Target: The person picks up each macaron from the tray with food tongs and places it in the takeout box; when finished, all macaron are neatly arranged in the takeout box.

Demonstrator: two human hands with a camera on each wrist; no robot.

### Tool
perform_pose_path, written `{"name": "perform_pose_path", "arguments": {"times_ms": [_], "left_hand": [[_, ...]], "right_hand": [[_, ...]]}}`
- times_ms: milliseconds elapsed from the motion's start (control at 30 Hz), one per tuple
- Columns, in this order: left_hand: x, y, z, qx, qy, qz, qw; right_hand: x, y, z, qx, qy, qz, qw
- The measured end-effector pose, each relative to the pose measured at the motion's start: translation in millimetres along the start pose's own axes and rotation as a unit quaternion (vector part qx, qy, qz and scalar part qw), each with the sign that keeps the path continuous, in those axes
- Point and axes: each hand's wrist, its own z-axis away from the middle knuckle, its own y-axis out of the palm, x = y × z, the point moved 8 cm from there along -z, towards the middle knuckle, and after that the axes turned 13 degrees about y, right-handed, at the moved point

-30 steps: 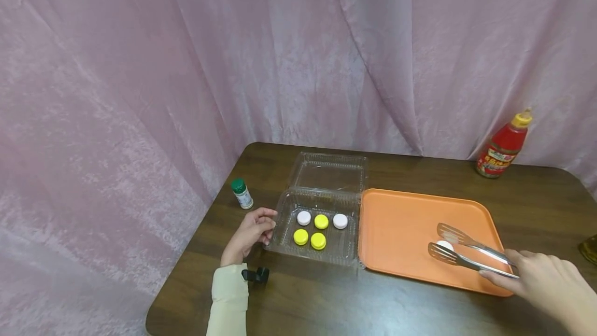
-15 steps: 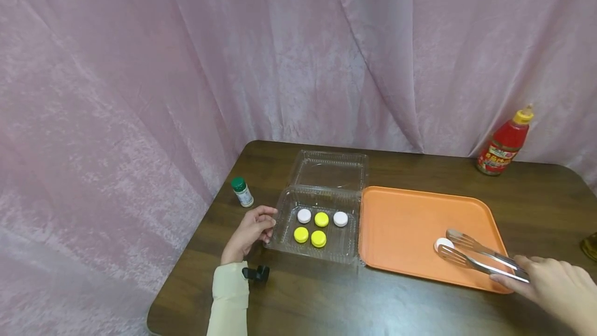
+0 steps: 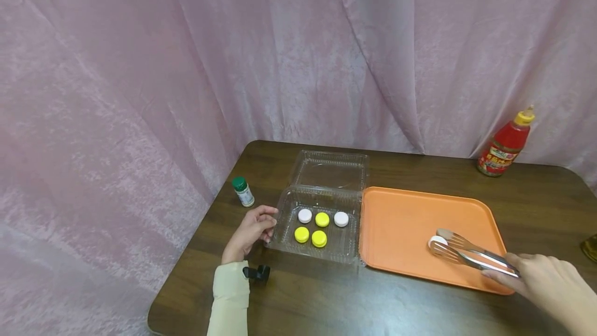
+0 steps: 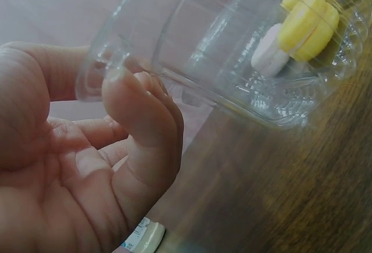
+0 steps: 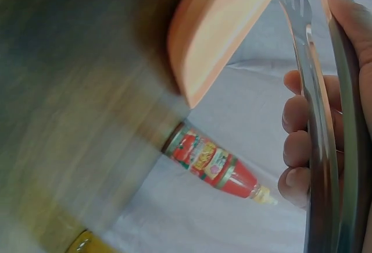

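In the head view, my left hand (image 3: 251,233) pinches the left rim of an open clear plastic container (image 3: 289,251). Inside it lie two white macarons, such as this white macaron (image 3: 305,215), and several yellow macarons (image 3: 319,238). The left wrist view shows thumb and finger at the container's corner (image 4: 93,84). My right hand (image 3: 545,279) grips metal tongs (image 3: 485,257) by their handles, over an orange tray (image 3: 401,222). Another white macaron (image 3: 436,241) lies on the tray at the tong tips, partly covered by them; whether they squeeze it I cannot tell.
The container's hinged lid (image 3: 331,171) lies open behind it, and the tray adjoins its right side. A green-capped shaker (image 3: 243,192) stands left. A red sauce bottle (image 3: 503,144) is at the back right. Part of a yellowish object (image 3: 590,248) shows at the right edge.
The tongs drew back to the right, then came left again at the white macaron on the tray, which has shifted slightly left. My left hand has stayed at the container.
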Motion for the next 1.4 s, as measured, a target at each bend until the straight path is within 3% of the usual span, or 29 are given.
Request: {"name": "perform_pose_path", "arguments": {"times_ms": [133, 400, 533, 767, 1100, 1400], "left_hand": [[-0.6, 1.0, -0.1, 0.007, 0.004, 0.0, 1.0], [-2.6, 5.8, -2.8, 0.021, 0.014, 0.004, 0.9997], [0.1, 7.9, -3.2, 0.026, 0.005, 0.0, 0.9997], [3.3, 3.8, -1.8, 0.007, 0.001, -0.008, 0.9999], [7.0, 2.0, 3.6, 0.008, -0.006, -0.001, 0.9999], [4.8, -1.1, 0.5, 0.005, 0.005, 0.002, 1.0]], "right_hand": [[9, -4, -3.3, -0.022, -0.02, -0.001, 0.9996], [21, -6, -12.3, -0.007, -0.011, 0.003, 0.9999], [32, -12, -18.5, -0.026, -0.031, -0.002, 0.9992], [54, -22, -39.4, -0.072, -0.082, -0.027, 0.9936], [82, -28, -59.2, -0.079, -0.112, -0.043, 0.9897], [115, -33, -77.5, -0.116, -0.161, -0.086, 0.9764]]}}
